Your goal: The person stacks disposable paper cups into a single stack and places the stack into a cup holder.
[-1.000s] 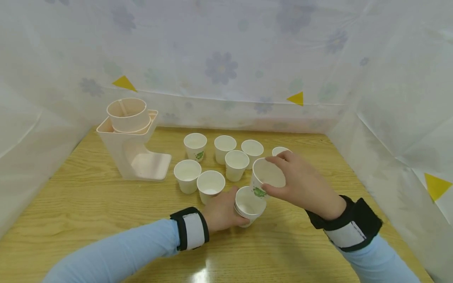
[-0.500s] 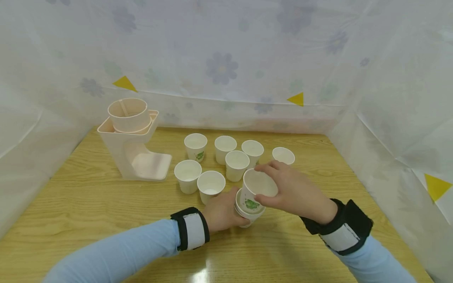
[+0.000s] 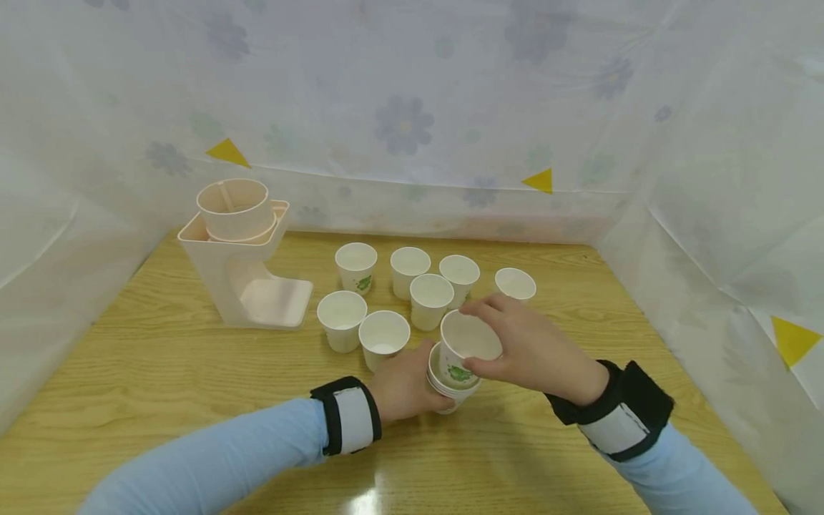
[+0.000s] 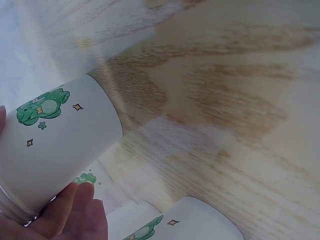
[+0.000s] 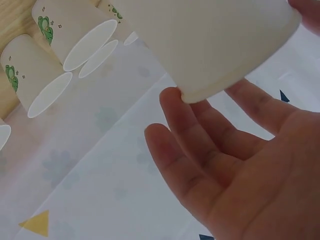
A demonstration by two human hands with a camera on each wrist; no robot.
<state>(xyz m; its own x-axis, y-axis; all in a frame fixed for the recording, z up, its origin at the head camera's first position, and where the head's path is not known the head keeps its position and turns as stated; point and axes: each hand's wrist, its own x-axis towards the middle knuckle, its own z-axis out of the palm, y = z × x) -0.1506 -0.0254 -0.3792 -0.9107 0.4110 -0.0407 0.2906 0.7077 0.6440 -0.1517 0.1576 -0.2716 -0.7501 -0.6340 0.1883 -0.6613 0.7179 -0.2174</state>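
Near the centre of the frame, the left hand (image 3: 402,386) is curling round a stack of paper cups (image 3: 460,394); the right hand (image 3: 528,350) is pinching a single cup (image 3: 470,342) by its rim, thumb and fingers on opposite sides; that cup is standing over the stack's mouth, its base seemingly dipping inside but not yet nesting fully. Several cups are already nesting together; seven loose cups (image 3: 431,302) are standing upright singly across the middle of the surface (image 3: 193,390); a pale pink dispenser (image 3: 227,275) is standing at left, neither hand touching it.
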